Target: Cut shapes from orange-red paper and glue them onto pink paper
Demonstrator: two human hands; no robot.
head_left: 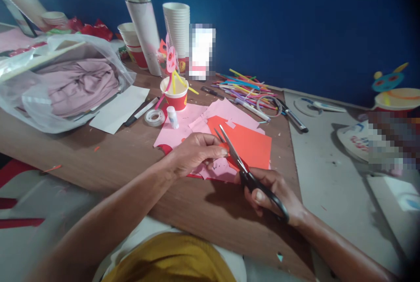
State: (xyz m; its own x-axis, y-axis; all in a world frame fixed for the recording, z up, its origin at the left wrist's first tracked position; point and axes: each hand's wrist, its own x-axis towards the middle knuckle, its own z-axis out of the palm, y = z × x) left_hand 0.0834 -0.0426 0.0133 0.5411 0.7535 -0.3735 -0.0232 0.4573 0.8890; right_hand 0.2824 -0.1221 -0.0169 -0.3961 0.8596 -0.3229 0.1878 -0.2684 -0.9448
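Over pink paper [239, 110] and an orange sheet [255, 144] on the tabletop [114, 155], the left hand [193, 154] pinches a small orange piece [225, 146] while the right hand [274, 188] grips black-handled scissors [243, 168], blades slightly parted just beside it.

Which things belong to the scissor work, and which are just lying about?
In use, it seems:
scissors, in right hand
small orange piece, in left hand
orange sheet, likely stock

Apparently lying about:
plastic bag
cup stack
tape roll
glue stick
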